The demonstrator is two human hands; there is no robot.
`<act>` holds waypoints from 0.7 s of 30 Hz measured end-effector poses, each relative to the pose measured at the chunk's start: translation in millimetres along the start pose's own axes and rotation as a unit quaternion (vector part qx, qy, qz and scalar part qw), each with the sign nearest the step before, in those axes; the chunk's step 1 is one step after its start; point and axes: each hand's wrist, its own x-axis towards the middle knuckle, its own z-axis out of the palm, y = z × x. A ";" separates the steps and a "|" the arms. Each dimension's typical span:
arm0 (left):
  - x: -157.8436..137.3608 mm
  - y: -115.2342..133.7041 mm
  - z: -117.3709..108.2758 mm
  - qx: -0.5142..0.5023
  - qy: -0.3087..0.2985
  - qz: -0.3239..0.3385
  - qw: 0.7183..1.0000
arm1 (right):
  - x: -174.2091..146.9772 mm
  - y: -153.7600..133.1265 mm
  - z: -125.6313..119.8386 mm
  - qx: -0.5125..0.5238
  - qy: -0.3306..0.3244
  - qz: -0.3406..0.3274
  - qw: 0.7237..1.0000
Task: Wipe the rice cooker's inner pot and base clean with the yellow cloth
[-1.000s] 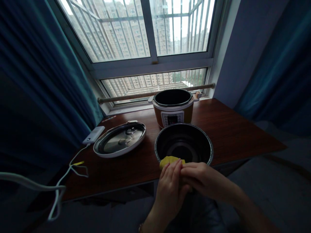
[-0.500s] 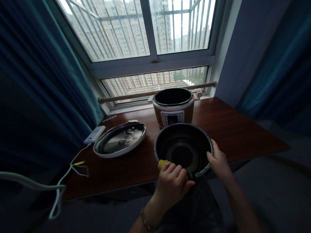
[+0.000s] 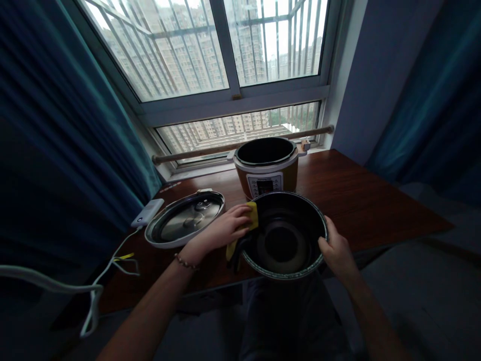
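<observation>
My right hand grips the right rim of a round, dark inner pot, its thumb over the edge. The pot is tilted so its inside faces me. On the pot's left rim, my left hand is closed on a yellow cloth with dark parts that hang outside the rim. Right behind the pot stands an electric pressure cooker with a control panel, its top uncovered. Its round lid lies upside down on the table, left of my left hand.
The brown wooden table reaches to the window. At its left edge lies a white power strip with a white cable looping down. A wooden rail crosses the window behind the cooker. A blue curtain hangs at the left.
My left hand has moved with the cloth from the pot's front rim round to its left rim. My right hand keeps its hold on the pot, which stays almost in place.
</observation>
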 end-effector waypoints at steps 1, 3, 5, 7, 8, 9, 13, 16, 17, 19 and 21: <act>5.6 -6.3 1.0 0.007 -0.001 -0.010 1.000 | -0.1 0.4 0.0 0.000 0.000 0.000 1.000; 17.8 -17.6 5.6 0.014 -0.017 -0.015 1.000 | -0.1 1.1 -0.1 0.000 -0.001 -0.001 1.000; 30.5 -26.2 11.5 0.019 -0.034 -0.001 0.999 | 0.1 1.4 0.1 0.002 0.001 -0.004 1.000; 42.8 -30.7 16.0 0.029 -0.042 0.016 0.999 | 0.2 1.2 0.3 0.004 0.002 -0.007 1.000; 48.7 -31.4 17.2 0.036 -0.045 0.026 0.998 | 0.2 1.1 0.5 0.004 0.003 -0.008 1.000; 54.4 -31.3 17.8 0.044 -0.047 0.038 0.997 | 0.2 0.8 0.6 0.004 0.004 -0.010 1.000; 75.5 -26.3 15.8 0.088 -0.056 0.105 0.989 | 0.1 -0.3 0.8 -0.004 0.007 -0.012 1.000; 88.7 -23.4 15.2 0.120 -0.060 0.156 0.979 | 0.1 -0.9 0.8 -0.005 0.004 -0.011 1.000; 92.2 -22.9 15.8 0.130 -0.057 0.167 0.976 | 0.2 -1.0 0.9 -0.003 0.003 -0.011 1.000; 97.8 -22.3 18.0 0.150 -0.056 0.192 0.968 | 0.1 -1.0 0.9 0.001 0.004 -0.008 1.000; 101.4 -22.4 21.0 0.164 -0.060 0.214 0.961 | 0.1 -0.7 1.0 0.005 0.003 -0.006 1.000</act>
